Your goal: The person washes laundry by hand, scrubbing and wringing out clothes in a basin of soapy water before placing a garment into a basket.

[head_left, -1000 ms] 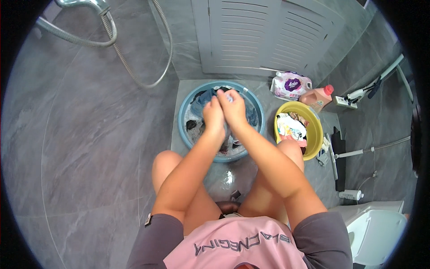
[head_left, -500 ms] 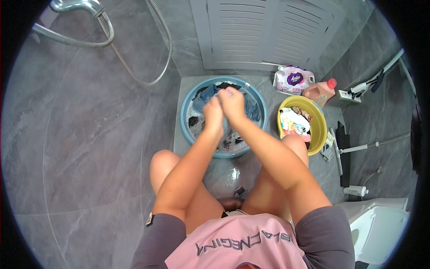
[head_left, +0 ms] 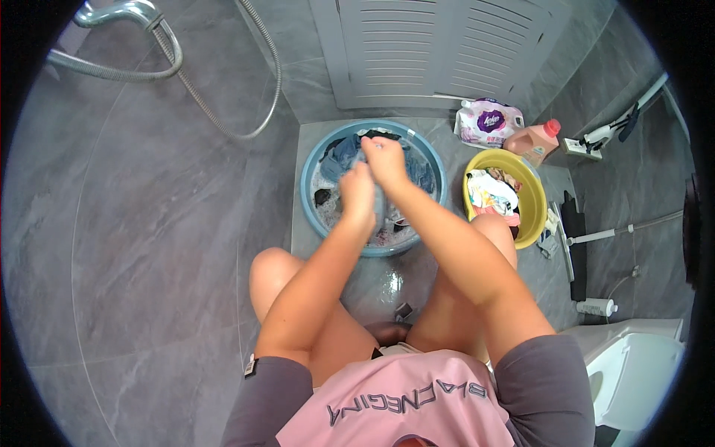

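A round blue basin [head_left: 307,195] of soapy water stands on the floor before me, with dark and blue clothes [head_left: 342,158] soaking in it. Over its middle, my left hand [head_left: 357,188] and my right hand [head_left: 386,159] are both closed, close together, the right one a little farther away. They grip a wet, pale grey-blue piece of clothing [head_left: 360,159], mostly hidden by the fingers. Its kind is not clear. White suds and a small black item [head_left: 322,197] float near the basin's left side.
Right of the basin stands a yellow tub [head_left: 533,210] of clothes. Behind it are a white-and-pink detergent bag [head_left: 488,124] and a pink bottle [head_left: 533,143]. A squeegee [head_left: 573,246], white bottle [head_left: 596,307] and toilet [head_left: 633,380] lie farther right. A shower hose [head_left: 272,89] hangs at back left.
Both hands stay closed on the clothing above the basin, with the left hand slightly lower and the grip shifted a little. The whole view has moved slightly.
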A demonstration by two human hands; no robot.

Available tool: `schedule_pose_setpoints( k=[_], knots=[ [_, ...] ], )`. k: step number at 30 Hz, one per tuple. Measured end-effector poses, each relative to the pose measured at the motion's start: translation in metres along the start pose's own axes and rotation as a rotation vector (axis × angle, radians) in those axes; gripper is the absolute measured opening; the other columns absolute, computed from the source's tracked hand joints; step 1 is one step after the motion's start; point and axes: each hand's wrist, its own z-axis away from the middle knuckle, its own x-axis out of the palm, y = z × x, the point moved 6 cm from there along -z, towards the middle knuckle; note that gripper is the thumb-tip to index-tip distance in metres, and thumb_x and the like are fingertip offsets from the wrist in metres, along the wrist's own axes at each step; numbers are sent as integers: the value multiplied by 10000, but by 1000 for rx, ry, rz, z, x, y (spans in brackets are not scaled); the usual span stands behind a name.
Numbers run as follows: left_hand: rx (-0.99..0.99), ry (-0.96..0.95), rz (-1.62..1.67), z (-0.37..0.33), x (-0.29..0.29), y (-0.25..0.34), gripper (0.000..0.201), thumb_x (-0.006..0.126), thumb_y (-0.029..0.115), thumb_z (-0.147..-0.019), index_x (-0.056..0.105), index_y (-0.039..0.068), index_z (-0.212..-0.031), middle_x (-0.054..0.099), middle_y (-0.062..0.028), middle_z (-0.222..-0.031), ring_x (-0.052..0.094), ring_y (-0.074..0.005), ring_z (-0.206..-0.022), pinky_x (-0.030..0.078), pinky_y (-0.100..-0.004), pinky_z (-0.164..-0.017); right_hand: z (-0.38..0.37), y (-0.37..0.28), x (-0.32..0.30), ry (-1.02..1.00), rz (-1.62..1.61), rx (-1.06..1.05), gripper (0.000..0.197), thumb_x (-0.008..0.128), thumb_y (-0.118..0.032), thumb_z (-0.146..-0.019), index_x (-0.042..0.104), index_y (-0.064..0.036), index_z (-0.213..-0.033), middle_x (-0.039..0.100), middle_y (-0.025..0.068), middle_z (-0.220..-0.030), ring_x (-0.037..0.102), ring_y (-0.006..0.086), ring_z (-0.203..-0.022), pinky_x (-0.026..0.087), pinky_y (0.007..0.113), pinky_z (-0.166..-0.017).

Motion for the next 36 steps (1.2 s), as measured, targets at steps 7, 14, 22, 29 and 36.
schedule_pose_setpoints(
  k=[7, 14, 22, 29, 36],
  knots=[
    [-151, -6, 350, -50, -36, 9, 238, 446, 229, -817, 476, 37, -679, 496, -60, -671, 489, -187, -581, 400, -363, -526, 56, -54, 27, -132, 127, -94, 280, 536, -275, -744, 630, -12, -728, 577, 245, -701, 577, 409, -694, 459, 416, -607],
    [-67, -157, -193, 7, 9, -1, 364, 440, 268, -860, 566, -61, -950, 579, -116, -939, 528, -180, -849, 407, -330, -730, -7, 15, -11, 14, -3, 132, 274, 543, -251, -732, 612, 9, -687, 591, 188, -622, 570, 289, -558, 437, 380, -561],
    [-192, 9, 312, -44, -32, 12, 280, 493, 248, -830, 552, -4, -724, 496, -42, -667, 466, -127, -620, 365, -326, -538, 62, -47, 25, -197, -20, -47, 245, 562, -212, -736, 617, 21, -686, 596, 140, -590, 562, 190, -544, 430, 334, -532],
    [-91, -164, -77, 8, 4, 7, 305, 474, 241, -850, 575, -30, -949, 593, -80, -911, 533, -166, -831, 410, -314, -720, 8, 6, -1, -150, -356, 373, 192, 580, -144, -713, 545, -23, -569, 502, 11, -559, 425, 91, -526, 359, 293, -477],
    [-180, 51, 255, -54, -42, 6, 242, 457, 289, -853, 517, 73, -761, 518, -53, -681, 522, -197, -615, 424, -368, -581, 68, -33, 34, -237, -154, 128, 248, 581, -209, -720, 571, 11, -605, 515, 70, -515, 454, 114, -512, 391, 311, -493]
  ],
)
